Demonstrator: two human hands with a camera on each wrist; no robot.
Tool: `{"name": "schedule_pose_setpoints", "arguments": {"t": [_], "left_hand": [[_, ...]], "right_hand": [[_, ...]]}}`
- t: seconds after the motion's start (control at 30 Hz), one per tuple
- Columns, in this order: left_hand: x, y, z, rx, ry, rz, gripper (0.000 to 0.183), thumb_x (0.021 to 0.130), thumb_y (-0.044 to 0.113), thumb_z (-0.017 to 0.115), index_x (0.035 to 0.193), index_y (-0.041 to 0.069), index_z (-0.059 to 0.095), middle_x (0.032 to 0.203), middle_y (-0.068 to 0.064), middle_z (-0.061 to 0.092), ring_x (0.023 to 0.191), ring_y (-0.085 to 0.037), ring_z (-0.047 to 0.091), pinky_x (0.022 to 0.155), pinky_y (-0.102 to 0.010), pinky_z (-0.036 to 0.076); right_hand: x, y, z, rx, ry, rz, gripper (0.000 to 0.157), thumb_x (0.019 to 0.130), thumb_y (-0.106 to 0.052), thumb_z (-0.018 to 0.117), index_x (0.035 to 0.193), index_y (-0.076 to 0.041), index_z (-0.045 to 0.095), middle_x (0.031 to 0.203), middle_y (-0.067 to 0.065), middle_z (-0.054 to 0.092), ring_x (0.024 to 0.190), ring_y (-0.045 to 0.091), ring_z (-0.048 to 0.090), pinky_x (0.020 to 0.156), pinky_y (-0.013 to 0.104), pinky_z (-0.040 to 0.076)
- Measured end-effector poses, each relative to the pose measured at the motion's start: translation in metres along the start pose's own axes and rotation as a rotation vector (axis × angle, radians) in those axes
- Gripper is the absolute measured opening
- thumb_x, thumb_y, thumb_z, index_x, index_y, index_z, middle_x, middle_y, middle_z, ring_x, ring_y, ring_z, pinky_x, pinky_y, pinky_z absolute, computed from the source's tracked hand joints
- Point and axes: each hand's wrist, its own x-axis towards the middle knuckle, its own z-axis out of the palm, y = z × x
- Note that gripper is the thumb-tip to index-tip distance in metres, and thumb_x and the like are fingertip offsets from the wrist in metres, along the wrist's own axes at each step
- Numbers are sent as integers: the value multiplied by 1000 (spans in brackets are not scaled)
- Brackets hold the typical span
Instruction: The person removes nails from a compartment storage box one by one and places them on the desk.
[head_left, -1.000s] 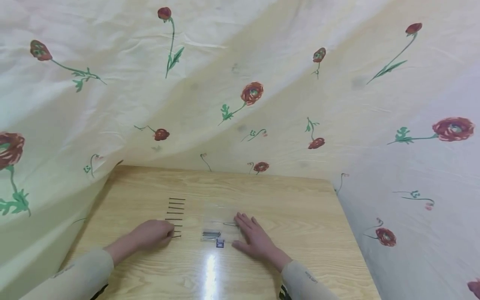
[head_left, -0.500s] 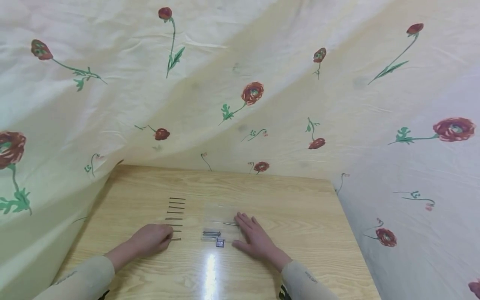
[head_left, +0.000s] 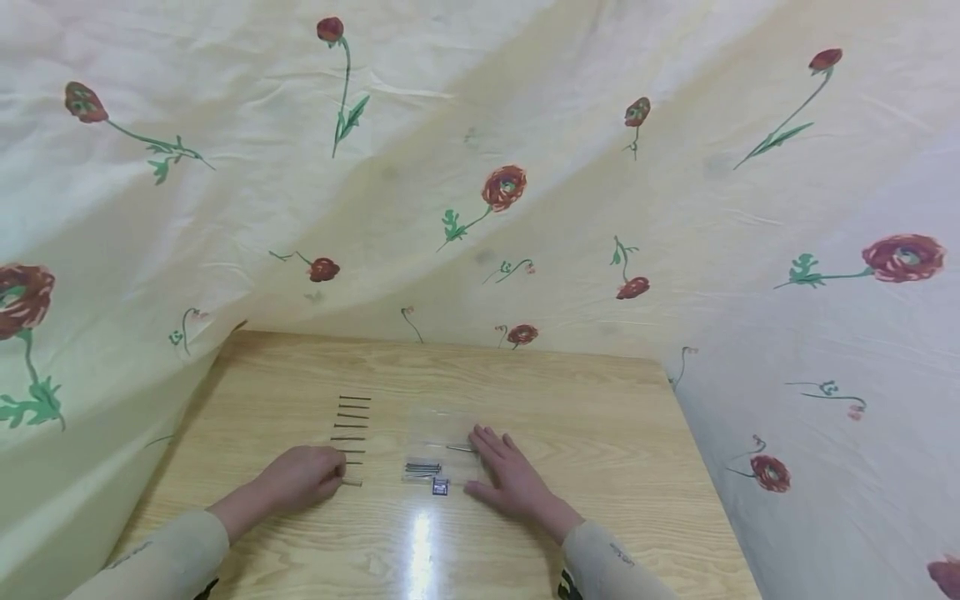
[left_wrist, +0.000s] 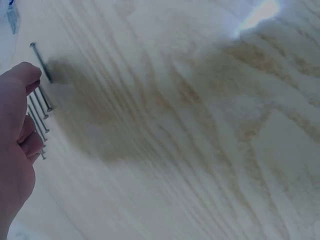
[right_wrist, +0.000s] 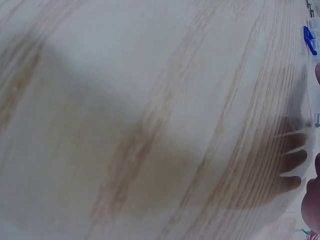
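Observation:
In the head view, my left hand pinches a nail at the near end of a row on the wooden tabletop. Seen from the left wrist, that nail lies beside the fingertips, its head pointing away from the hand. Several more nails lie roughly parallel beyond it, some partly hidden by the fingers. My right hand rests with spread fingers on the right edge of a clear plastic bag. One nail lies at its fingertips, and several nails are grouped at the bag's near left.
A small blue-and-white label or slider sits at the bag's near edge. The wooden table is bordered at the back and sides by a hanging flower-print cloth. Light glares off the tabletop in front of the bag.
My left hand has shifted slightly toward me, and the nearest nail has moved the same way, widening its gap from the row. The right hand has stayed in place.

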Motion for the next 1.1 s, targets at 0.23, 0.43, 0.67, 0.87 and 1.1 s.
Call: {"name": "schedule_pose_setpoints", "arguments": {"t": [0.23,0.43,0.67,0.87,1.1], "left_hand": [[15,3,-8,-42,38,-4,10,93,16,81,95,17,72,89,7,73,76,-7,67,67,-30,59],[25,7,-11,-52,-6,10,14,92,20,84,99,15,73,96,4,75,84,-11,71,72,-34,61],[16,5,-14,-47,-72,0,17,87,24,87,96,16,74,91,5,73,74,-6,63,72,-34,60],[11,0,-11,-40,-94,2,12,87,20,85,90,16,74,83,9,69,69,-1,56,65,-29,57],[9,-6,-6,-35,-45,16,25,89,7,78,77,24,64,74,18,55,65,2,44,58,-24,46]], "right_hand": [[-1,0,-1,5,-14,6,86,102,-54,67,168,-11,31,175,11,26,162,30,25,131,55,15],[-1,-1,-1,3,-28,11,86,102,-56,65,168,-12,31,176,9,25,162,29,24,131,54,14],[-1,-1,-5,-4,-26,10,86,102,-53,66,168,-10,32,175,10,26,162,31,25,131,55,15],[0,-4,-9,1,-34,11,86,102,-53,66,168,-10,31,175,11,25,162,30,25,131,55,15],[1,-5,-9,3,-31,15,87,102,-53,67,168,-10,31,175,12,25,162,30,24,131,55,15]]}}
